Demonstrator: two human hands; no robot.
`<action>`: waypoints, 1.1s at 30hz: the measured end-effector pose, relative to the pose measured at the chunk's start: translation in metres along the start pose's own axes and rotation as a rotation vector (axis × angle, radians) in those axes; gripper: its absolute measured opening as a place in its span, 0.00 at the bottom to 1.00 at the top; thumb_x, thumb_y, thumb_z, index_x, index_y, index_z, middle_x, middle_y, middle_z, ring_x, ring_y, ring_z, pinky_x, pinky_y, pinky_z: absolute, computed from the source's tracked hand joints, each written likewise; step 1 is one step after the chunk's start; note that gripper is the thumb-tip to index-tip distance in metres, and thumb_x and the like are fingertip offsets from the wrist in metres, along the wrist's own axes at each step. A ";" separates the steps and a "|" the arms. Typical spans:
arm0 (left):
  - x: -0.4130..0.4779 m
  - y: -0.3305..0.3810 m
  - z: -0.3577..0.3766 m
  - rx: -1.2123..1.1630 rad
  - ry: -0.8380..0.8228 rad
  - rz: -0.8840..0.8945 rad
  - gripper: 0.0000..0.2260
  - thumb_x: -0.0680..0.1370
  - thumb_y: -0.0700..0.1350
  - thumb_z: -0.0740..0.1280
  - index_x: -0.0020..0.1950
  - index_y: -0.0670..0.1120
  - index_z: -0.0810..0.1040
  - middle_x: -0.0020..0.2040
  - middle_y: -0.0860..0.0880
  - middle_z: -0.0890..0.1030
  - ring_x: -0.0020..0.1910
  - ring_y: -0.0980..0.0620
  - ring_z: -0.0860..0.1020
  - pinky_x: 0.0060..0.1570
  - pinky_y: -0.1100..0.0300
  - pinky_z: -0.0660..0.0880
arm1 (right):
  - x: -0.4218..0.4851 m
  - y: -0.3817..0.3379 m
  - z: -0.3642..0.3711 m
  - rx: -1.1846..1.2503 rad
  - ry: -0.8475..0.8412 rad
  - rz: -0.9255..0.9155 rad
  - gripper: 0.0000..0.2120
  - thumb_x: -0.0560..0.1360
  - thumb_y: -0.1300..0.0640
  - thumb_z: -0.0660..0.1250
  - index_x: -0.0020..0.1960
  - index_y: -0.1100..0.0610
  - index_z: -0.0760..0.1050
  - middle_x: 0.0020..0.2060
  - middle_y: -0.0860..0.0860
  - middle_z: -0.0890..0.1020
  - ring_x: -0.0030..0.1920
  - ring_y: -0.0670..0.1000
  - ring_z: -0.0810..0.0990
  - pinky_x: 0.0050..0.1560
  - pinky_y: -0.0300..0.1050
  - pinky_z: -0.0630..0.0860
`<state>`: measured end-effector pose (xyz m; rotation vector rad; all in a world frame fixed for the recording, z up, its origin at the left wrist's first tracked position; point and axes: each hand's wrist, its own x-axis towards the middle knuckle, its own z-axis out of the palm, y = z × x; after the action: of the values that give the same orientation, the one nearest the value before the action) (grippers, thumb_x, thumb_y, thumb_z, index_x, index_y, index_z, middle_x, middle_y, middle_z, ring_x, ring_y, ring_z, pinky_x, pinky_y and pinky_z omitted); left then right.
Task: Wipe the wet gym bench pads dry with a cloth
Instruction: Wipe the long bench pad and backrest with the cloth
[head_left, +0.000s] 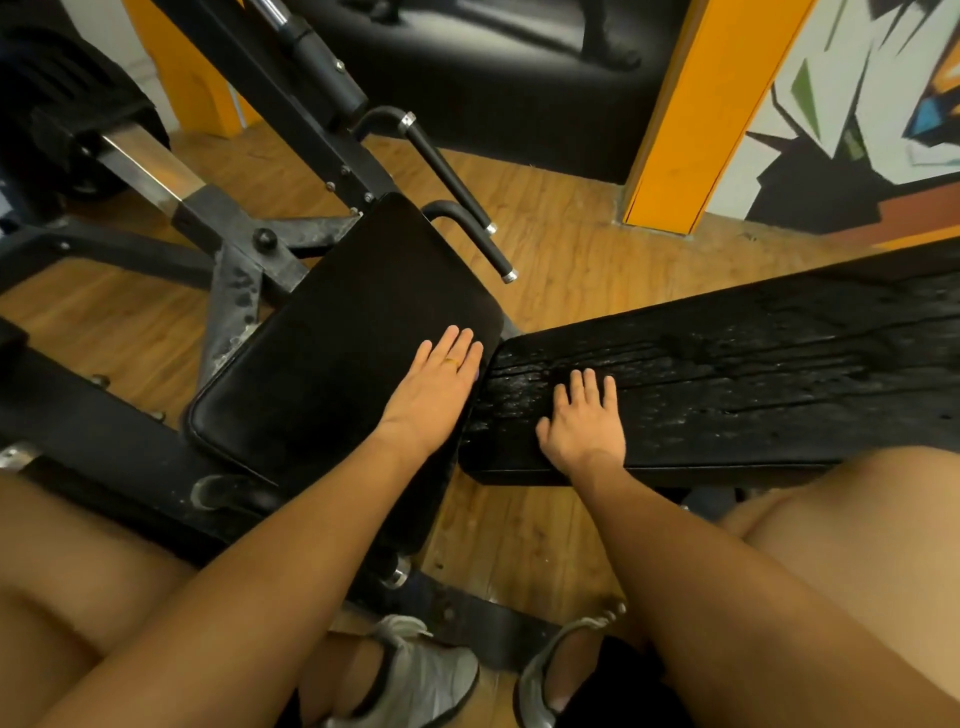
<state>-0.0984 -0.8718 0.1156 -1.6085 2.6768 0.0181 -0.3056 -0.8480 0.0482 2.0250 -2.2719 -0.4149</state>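
Note:
Two black bench pads meet in the middle of the head view. The smooth seat pad (343, 332) lies on the left and looks matte. The long back pad (753, 374) on the right is cracked and glistens with water. My left hand (431, 389) rests flat on the seat pad's right edge, fingers straight, a ring on one finger. Flat on the near end of the back pad lies my right hand (584, 421), fingers slightly spread. No cloth shows in either hand or anywhere in view.
The bench's black steel frame (234, 270) runs left and under the pads. Two black handles (457, 192) stick out behind the seat pad. An orange pillar (696, 114) stands at the back right on the wooden floor (561, 249). My knees and grey shoes (421, 675) are below.

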 end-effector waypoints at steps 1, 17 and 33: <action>0.002 0.000 -0.002 0.005 0.016 0.002 0.34 0.80 0.31 0.57 0.83 0.44 0.44 0.83 0.44 0.43 0.81 0.46 0.40 0.78 0.47 0.42 | 0.000 0.001 0.001 -0.004 0.009 -0.003 0.32 0.83 0.42 0.47 0.81 0.58 0.55 0.81 0.60 0.53 0.82 0.59 0.46 0.79 0.62 0.40; 0.088 -0.025 -0.146 0.135 0.201 0.181 0.37 0.78 0.30 0.63 0.83 0.44 0.50 0.83 0.44 0.50 0.82 0.44 0.44 0.78 0.46 0.46 | 0.004 0.004 -0.019 0.098 -0.066 -0.041 0.29 0.82 0.44 0.53 0.77 0.59 0.65 0.77 0.59 0.65 0.79 0.59 0.59 0.80 0.58 0.47; 0.170 0.022 0.058 -0.648 -0.003 0.043 0.24 0.86 0.41 0.56 0.82 0.45 0.55 0.83 0.50 0.54 0.81 0.53 0.46 0.77 0.57 0.48 | 0.023 0.086 -0.034 0.059 -0.095 -0.202 0.28 0.84 0.42 0.46 0.81 0.50 0.55 0.82 0.57 0.51 0.82 0.59 0.43 0.79 0.63 0.38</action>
<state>-0.1968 -1.0103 0.0540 -1.6512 2.8685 0.9749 -0.3840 -0.8674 0.0994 2.3228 -2.1625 -0.4724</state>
